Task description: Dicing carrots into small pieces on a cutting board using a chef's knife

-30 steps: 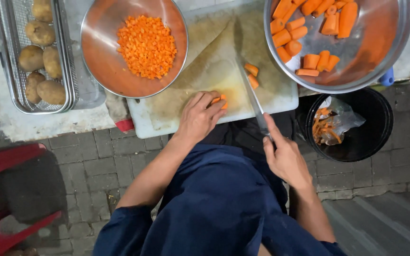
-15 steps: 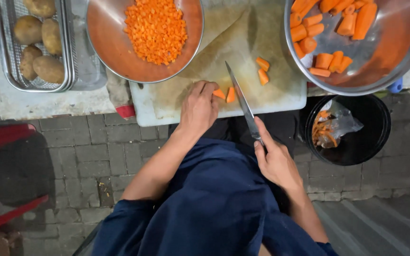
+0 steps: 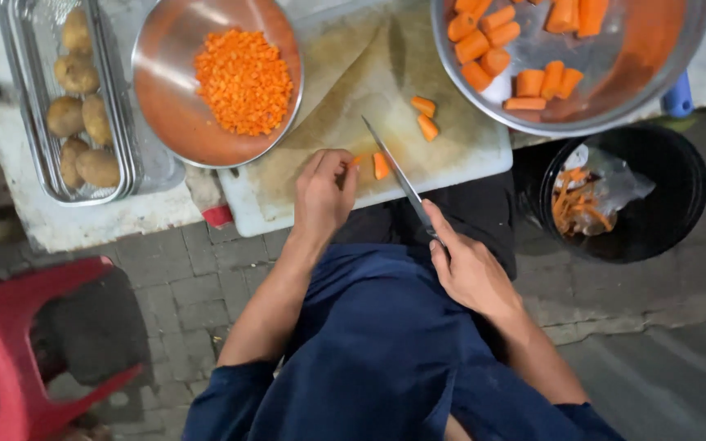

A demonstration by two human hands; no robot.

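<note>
Head view: left hand (image 3: 324, 192) fingers pinch one carrot piece (image 3: 381, 166); right hand (image 3: 469, 269) grips one knife (image 3: 398, 175), handle hidden; two bowls cut off.

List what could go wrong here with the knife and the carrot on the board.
1. The left hand pins a small carrot piece right beside the knife blade, so a slip could nick a fingertip.
2. The cutting board seems to overhang the table edge and might tip under pressure.
</note>
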